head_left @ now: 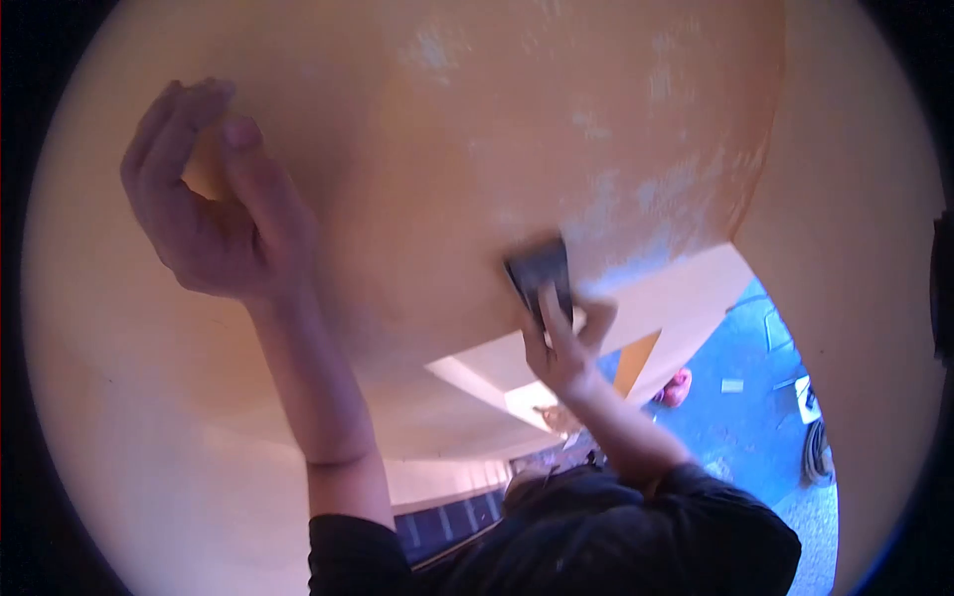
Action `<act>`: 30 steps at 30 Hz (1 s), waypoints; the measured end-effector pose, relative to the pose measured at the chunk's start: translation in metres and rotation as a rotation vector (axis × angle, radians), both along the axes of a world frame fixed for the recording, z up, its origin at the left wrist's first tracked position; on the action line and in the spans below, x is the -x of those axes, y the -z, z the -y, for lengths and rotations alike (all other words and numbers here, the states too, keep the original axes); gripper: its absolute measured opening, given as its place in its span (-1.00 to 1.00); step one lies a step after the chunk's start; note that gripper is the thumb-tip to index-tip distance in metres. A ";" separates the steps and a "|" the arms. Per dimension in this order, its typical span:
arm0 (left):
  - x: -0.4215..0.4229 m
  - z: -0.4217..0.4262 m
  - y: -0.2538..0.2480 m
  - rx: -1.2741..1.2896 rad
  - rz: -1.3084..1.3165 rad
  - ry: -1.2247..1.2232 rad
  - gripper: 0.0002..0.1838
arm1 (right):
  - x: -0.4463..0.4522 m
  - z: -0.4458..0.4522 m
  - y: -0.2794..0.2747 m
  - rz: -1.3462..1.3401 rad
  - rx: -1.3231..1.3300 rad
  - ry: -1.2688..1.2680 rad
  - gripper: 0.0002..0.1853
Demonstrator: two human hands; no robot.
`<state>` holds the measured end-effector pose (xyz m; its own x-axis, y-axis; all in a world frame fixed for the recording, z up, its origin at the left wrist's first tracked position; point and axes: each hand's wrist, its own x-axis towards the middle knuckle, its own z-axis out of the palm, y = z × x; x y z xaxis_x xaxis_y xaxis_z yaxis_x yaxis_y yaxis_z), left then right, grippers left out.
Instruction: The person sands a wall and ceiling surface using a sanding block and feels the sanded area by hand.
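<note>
My right hand (561, 348) grips a putty knife (542, 273), with the forefinger stretched along its dark, wide blade. The blade is slightly blurred, its wide edge against or very close to the peach-coloured wall surface (397, 199). Pale whitish patches (636, 199) mark that surface beyond and to the right of the blade. Raised on the left is my left hand (219, 199), fingers curved and thumb apart from them, with nothing visible between. Its fingertips are near the wall; whether they touch it I cannot tell.
An edge runs down the right, where another pale wall (855, 248) begins. Far below, a blue floor (735, 387) holds a pinkish-red object (676, 387) and a coiled hose or cable (818, 452). A rectangular opening (517, 387) shows behind my right forearm.
</note>
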<state>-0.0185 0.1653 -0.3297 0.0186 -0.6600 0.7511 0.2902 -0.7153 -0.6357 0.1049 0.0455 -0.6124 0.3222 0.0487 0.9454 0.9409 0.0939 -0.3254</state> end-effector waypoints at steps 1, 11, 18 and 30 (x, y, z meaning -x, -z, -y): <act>-0.002 0.003 0.007 0.045 0.016 -0.016 -0.87 | -0.001 0.005 -0.033 0.006 -0.009 -0.005 -0.52; 0.006 -0.004 0.004 -0.010 -0.120 -0.021 -0.89 | -0.001 0.001 0.004 -0.030 -0.013 -0.028 -0.57; 0.003 -0.004 0.011 0.069 -0.023 0.119 -0.91 | -0.004 0.014 0.051 -0.035 0.111 -0.054 -0.57; 0.005 0.004 0.014 0.020 0.037 0.051 -0.89 | -0.003 0.010 0.063 -0.059 0.072 -0.052 -0.57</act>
